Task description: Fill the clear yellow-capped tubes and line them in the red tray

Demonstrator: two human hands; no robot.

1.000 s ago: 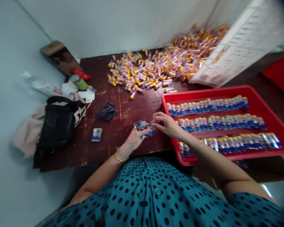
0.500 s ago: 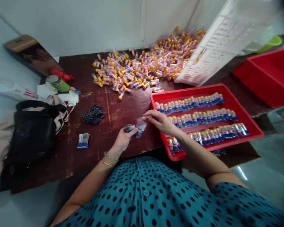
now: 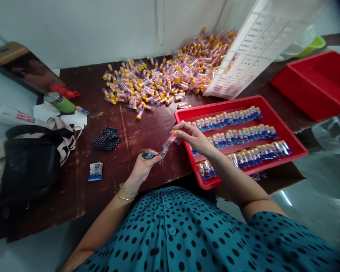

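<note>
My left hand [image 3: 141,166] is closed on small clear-and-blue plastic packets [image 3: 148,154], bunched between thumb and fingers. In my right hand [image 3: 195,139] a clear tube with pink contents and a yellow cap [image 3: 172,139] is pinched near the cap. The tube slants down toward the left hand, its lower end at a packet [image 3: 163,150]; whether it is fully inside I cannot tell. Right of my hands lies a red tray [image 3: 299,154] with three rows of packed yellow-capped tubes [image 3: 243,134]. A small stack of flat packets [image 3: 95,172] rests on the table at left.
Loose yellow-capped tubes [image 3: 158,81] are heaped at the back of the brown table [image 3: 130,132]. A white plastic basket [image 3: 238,56] leans at their right. Beyond stands a red bin [image 3: 308,83]. Dark cloth [image 3: 107,138], a green flask [image 3: 64,102] and a black bag [image 3: 31,162] lie left.
The right hand has brought the tube in line with the packet at the left hand, so the two now overlap. The whole view has shifted slightly.
</note>
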